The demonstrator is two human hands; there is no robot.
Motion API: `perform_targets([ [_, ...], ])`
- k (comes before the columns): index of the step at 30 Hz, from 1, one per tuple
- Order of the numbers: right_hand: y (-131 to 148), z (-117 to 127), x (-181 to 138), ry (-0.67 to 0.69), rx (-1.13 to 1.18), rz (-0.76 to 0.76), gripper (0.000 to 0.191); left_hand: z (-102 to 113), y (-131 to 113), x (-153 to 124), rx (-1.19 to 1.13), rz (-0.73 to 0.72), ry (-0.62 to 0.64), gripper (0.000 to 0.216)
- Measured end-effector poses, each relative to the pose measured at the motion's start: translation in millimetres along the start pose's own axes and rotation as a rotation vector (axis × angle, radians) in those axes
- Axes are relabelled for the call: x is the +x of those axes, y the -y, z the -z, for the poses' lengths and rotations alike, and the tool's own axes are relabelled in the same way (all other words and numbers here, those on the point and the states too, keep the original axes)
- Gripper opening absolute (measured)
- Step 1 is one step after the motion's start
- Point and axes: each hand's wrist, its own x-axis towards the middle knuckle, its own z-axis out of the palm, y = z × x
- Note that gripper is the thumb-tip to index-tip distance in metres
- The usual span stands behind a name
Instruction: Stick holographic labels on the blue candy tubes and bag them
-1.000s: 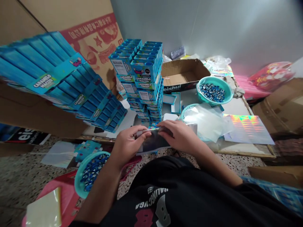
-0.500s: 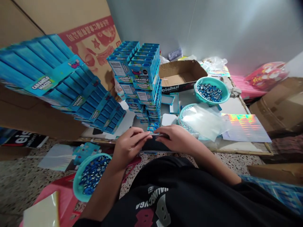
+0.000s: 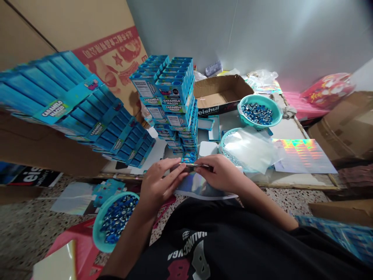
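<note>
Low at the table's front edge, a shiny silver sheet (image 3: 201, 186) hangs toward my body. My left hand (image 3: 159, 179) has its fingers closed on the sheet's upper left edge. Opposite it, my right hand (image 3: 217, 171) pinches the upper right part, thumb underneath. Part of the sheet is hidden by the fingers. Just beyond my fingertips sit small blue boxes (image 3: 189, 157). Behind them rises a tall double stack of blue candy boxes (image 3: 175, 105) marked "Caramelo Macizo".
Another tall stack of blue boxes (image 3: 75, 105) leans at left. Turquoise bowls of blue-wrapped candies stand at the back right (image 3: 260, 124) and lower left (image 3: 100, 237). A plastic-covered bowl (image 3: 223, 146), a holographic sheet (image 3: 304, 157) and an open cardboard box (image 3: 223, 95) are on the table.
The sheet between my hands has tilted, so its shiny face now shows below my fingers. Both hands stay at nearly the same place. The view has shifted slightly.
</note>
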Motion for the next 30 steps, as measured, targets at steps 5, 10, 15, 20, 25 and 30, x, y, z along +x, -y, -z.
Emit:
perform_targets([
  [5, -1.5, -2.7, -2.2, 0.007, 0.008, -0.012, 0.016, -3.2, -0.8, -2.9, 0.006, -0.044, -0.015, 0.043],
  [10, -0.3, -2.1, -1.9, 0.021, -0.008, -0.014, 0.016, -4.3, -5.6, -3.6, -0.037, 0.071, 0.011, 0.044],
  [15, 0.5, 0.4, -1.5, 0.047, -0.100, 0.003, 0.015, 0.3, -13.6, 5.4, -0.329, 0.338, 0.125, 0.015],
  [20, -6.9, -6.0, 0.8, 0.043, -0.092, 0.138, 0.019, 2.3, -14.5, 9.6, -0.388, 0.435, 0.181, 0.015],
  [25, -9.1, -17.5, 3.5, 0.031, -0.058, 0.200, 0.025, 2.5, -13.8, 6.9, -0.308, 0.471, 0.139, 0.016],
  [30, -7.0, -23.8, 2.8, -0.058, -0.067, 0.101, 0.022, 2.2, -15.8, 2.6, -0.119, 0.228, 0.113, 0.019],
])
